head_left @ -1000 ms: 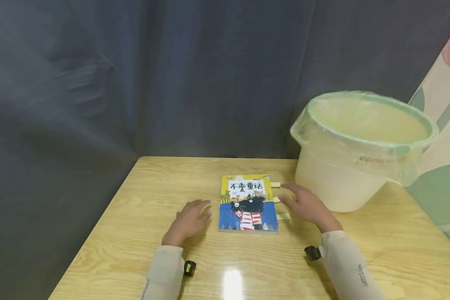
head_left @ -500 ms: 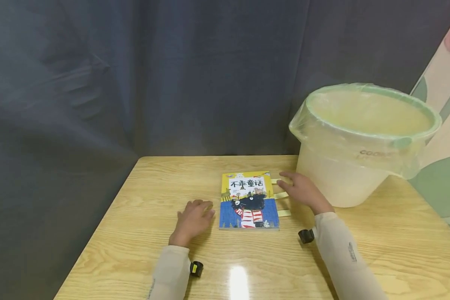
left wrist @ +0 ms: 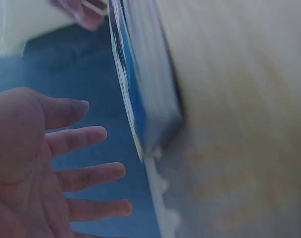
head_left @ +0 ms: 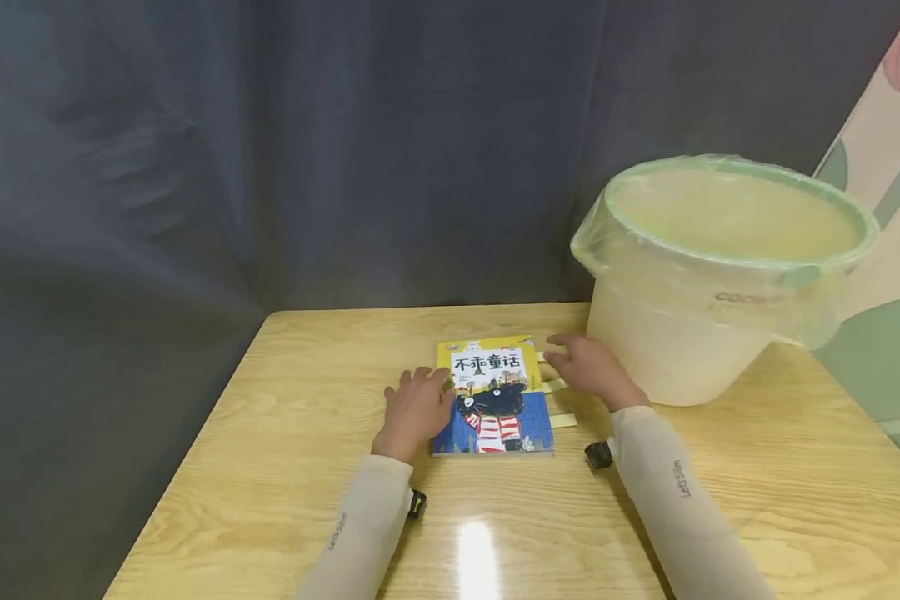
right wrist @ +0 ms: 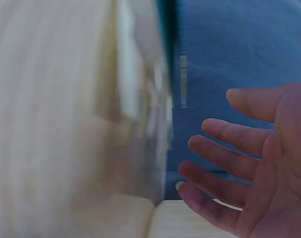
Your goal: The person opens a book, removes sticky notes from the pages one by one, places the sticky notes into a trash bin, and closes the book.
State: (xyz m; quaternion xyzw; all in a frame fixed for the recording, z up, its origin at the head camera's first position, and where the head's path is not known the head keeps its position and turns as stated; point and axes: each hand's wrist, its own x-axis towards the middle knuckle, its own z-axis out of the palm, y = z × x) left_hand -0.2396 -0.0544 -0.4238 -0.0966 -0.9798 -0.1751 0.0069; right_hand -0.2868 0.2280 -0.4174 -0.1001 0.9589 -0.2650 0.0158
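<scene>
A picture book (head_left: 498, 408) with a yellow and blue cover lies flat on the wooden table, its title at the far end. Pale yellow tabs (head_left: 563, 421) stick out from its right side. My left hand (head_left: 415, 412) is at the book's left edge, fingers spread; in the left wrist view the fingers (left wrist: 93, 177) appear apart from the book's thick edge (left wrist: 155, 74). On the other side, my right hand (head_left: 588, 367) hovers near the upper tabs. Its fingers (right wrist: 220, 153) are loosely extended in the right wrist view, with nothing between them.
A translucent bin (head_left: 667, 350) stands at the back right, lined with a thin yellowish bag (head_left: 645, 258) folded over its green rim. Behind the table (head_left: 307, 392) hangs a dark curtain (head_left: 435, 150). A painted wall (head_left: 881, 217) is at the far right.
My left hand has moved right and forward to the book's left edge, covering part of it. My right hand has shifted slightly left and forward. The book stays on the table.
</scene>
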